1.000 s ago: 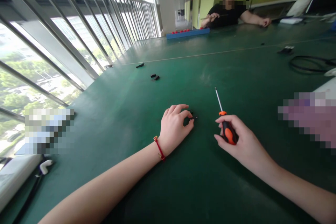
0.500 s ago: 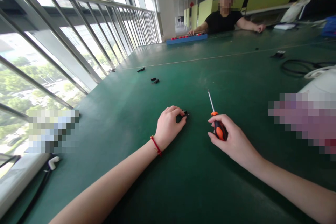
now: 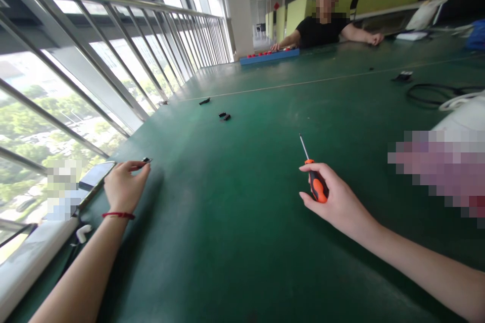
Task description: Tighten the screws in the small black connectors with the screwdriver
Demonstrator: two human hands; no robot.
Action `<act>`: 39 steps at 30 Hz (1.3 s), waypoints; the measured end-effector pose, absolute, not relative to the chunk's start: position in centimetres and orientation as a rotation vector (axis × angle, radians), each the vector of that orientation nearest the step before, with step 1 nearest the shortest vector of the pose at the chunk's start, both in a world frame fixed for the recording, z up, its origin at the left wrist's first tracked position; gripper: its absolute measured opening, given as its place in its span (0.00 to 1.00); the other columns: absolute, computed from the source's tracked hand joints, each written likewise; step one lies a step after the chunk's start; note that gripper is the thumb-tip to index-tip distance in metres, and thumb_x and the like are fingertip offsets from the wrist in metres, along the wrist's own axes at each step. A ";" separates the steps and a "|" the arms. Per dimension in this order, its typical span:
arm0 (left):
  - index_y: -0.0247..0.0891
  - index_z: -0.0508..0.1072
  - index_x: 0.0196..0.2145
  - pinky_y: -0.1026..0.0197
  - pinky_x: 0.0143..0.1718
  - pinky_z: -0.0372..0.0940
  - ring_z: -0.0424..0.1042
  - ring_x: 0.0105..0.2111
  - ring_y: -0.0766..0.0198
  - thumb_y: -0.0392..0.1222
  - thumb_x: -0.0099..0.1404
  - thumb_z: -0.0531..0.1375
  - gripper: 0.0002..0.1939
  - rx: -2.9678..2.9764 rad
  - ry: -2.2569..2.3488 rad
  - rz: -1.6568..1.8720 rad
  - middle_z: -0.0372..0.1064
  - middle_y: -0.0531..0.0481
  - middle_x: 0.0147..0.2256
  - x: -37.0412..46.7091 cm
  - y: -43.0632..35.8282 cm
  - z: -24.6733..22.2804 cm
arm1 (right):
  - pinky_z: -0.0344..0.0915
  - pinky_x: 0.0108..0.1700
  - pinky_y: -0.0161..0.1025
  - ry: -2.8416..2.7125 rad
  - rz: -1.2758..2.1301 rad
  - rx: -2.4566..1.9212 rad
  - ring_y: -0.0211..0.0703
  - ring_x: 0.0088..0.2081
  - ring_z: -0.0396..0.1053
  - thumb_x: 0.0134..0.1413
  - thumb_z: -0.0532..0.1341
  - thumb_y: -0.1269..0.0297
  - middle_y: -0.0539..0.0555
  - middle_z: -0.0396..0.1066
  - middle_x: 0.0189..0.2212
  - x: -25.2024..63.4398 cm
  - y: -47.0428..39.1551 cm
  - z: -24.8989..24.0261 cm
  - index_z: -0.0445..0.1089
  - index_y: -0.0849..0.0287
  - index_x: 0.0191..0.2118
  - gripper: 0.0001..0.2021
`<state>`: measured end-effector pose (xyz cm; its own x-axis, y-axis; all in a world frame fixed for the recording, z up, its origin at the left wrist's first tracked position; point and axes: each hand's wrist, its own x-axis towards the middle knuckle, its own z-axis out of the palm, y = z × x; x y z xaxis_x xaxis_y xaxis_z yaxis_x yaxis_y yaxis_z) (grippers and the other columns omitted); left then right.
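Between the thumb and fingers of my left hand [image 3: 124, 185] is a small black piece [image 3: 146, 160], mostly covered by the fingertips; its kind is too small to make out. This hand is at the left side of the green table, near a phone-like slab [image 3: 94, 181]. My right hand [image 3: 328, 192] is closed loosely around the orange and black handle of a screwdriver [image 3: 317, 185]. Its metal shaft points away from me, toward the far side of the table.
Several small black parts [image 3: 225, 116] lie farther out on the table [image 3: 242, 242]. A metal railing [image 3: 113, 25] runs along the left. Cables [image 3: 428, 93] and a white bag-like bundle [image 3: 464, 118] are at right. Across sits a person [image 3: 322, 30] by a blue tray [image 3: 270, 56].
My left hand has moved from the middle of the table to its left side, carrying the small black piece. My right hand and the screwdriver have hardly moved.
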<state>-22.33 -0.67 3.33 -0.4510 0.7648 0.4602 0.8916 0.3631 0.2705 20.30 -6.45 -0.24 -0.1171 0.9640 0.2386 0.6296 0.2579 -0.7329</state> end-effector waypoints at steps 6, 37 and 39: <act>0.37 0.76 0.36 0.64 0.30 0.57 0.69 0.35 0.57 0.51 0.53 0.58 0.18 -1.403 -2.494 -0.581 0.72 0.49 0.33 -24.3 -0.8 3.2 | 0.67 0.34 0.40 -1.964 0.529 -1.420 0.39 0.29 0.65 0.48 0.58 0.67 0.53 0.64 0.35 20.3 -6.5 -0.2 0.63 0.55 0.50 0.20; 0.40 0.77 0.41 0.69 0.26 0.56 0.71 0.37 0.61 0.52 0.54 0.59 0.20 -1.280 -2.723 -0.655 0.75 0.52 0.35 -26.5 -0.6 3.2 | 0.65 0.42 0.44 -1.932 0.699 -1.455 0.44 0.36 0.65 0.50 0.57 0.65 0.54 0.62 0.38 20.5 -6.3 -0.6 0.62 0.55 0.51 0.20; 0.41 0.77 0.41 0.69 0.26 0.56 0.71 0.38 0.61 0.52 0.54 0.60 0.20 -1.264 -2.727 -0.647 0.75 0.53 0.35 -26.5 -0.6 3.2 | 0.65 0.42 0.44 -1.932 0.707 -1.460 0.44 0.36 0.65 0.50 0.57 0.64 0.54 0.62 0.38 20.5 -6.3 -0.7 0.62 0.54 0.51 0.20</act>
